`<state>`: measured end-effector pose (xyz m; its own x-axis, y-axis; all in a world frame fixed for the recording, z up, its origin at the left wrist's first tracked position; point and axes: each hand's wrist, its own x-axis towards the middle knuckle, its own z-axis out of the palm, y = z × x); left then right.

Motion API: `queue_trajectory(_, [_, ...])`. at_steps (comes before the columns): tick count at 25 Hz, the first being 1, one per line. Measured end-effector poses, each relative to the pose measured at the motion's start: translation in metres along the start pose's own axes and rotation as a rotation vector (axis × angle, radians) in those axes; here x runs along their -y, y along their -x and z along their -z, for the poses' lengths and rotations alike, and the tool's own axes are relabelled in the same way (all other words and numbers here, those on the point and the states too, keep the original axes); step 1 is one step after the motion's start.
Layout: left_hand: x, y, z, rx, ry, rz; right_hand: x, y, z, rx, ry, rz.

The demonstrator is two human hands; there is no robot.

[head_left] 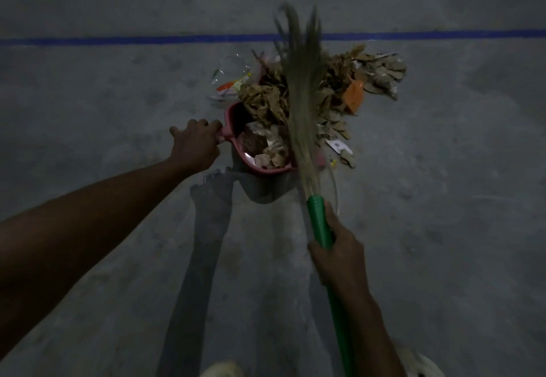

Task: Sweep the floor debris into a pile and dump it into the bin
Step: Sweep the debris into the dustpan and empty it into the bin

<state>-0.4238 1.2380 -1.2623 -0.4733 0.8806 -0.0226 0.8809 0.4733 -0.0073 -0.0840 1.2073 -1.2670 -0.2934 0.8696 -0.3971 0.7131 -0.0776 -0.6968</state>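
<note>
Loading stage: left hand (197,144) grips the pink dustpan (236,143) handle on the floor, right hand (336,251) grips the green-handled broom (301,87) over the debris pile (334,81), part already in the pan; next likely a short stroke panward; bin unseen

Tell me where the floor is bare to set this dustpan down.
Bare grey concrete floor lies left of the left hand, below the blue painted line, and right of the dry-leaf and paper pile. It is crowded from the pink plastic dustpan up toward that line, under the green-handled grass broom.
</note>
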Motion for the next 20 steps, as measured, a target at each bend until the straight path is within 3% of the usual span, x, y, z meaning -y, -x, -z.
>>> queue_trajectory(5, [0.003, 0.000, -0.001, 0.023, 0.010, -0.002, -0.017, 0.072, 0.010, -0.127, -0.189, -0.014])
queue_trajectory(9, [0.000, 0.001, 0.001, 0.022, -0.004, -0.009, -0.001, 0.045, 0.040, -0.198, -0.172, 0.013])
queue_trajectory(15, [-0.001, 0.005, -0.001, 0.040, -0.012, -0.002, 0.038, -0.048, 0.036, -0.077, 0.141, 0.119])
queue_trajectory(17, [0.001, 0.007, -0.002, 0.028, -0.026, -0.012, 0.032, -0.047, 0.021, 0.019, 0.207, 0.125])
queue_trajectory(20, [0.004, 0.007, -0.003, 0.016, -0.038, -0.023, 0.005, -0.007, 0.004, 0.079, 0.122, 0.083])
